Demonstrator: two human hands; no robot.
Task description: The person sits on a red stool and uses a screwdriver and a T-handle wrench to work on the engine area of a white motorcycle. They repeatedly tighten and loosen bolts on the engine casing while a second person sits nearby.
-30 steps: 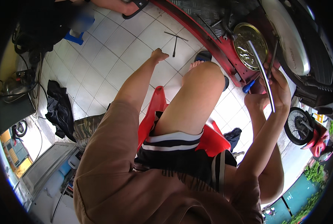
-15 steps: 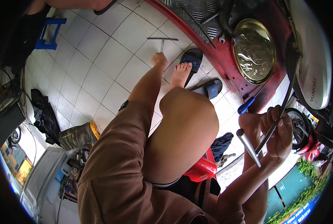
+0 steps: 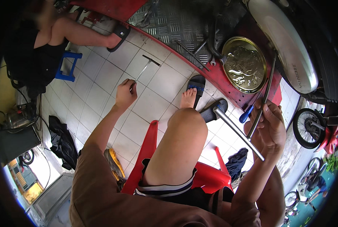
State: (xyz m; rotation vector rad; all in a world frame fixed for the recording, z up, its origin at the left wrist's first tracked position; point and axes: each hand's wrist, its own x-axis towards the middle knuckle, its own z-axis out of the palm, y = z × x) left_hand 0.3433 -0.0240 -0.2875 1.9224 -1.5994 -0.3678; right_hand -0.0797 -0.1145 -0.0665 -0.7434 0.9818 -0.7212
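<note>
My left hand (image 3: 126,93) is closed on the shaft end of a T-handle wrench (image 3: 141,71), held over the tiled floor with its dark crossbar pointing away from me. Out to the right, my right hand (image 3: 270,122) grips the dark shaft of a larger T-handle wrench (image 3: 267,89). Its bright crossbar (image 3: 237,132) sits at the near end of the shaft, while the far end reaches up beside the motorbike's pale body panel (image 3: 284,45). What that far tip touches I cannot tell. A blue-handled screwdriver (image 3: 247,113) lies just beyond my right fingers.
A gold embossed tray (image 3: 244,65) and an open-end wrench (image 3: 213,61) rest on the red and metal-plate platform (image 3: 165,28). Below me is a red plastic stool (image 3: 210,176). Another person sits at the upper left near a blue stool (image 3: 67,66). Black sandals (image 3: 213,109) lie by my foot.
My left hand has drawn back toward me and left with its T-handle wrench, which has turned. The right-hand wrench's crossbar shows at a slightly different angle. My view has shifted.
</note>
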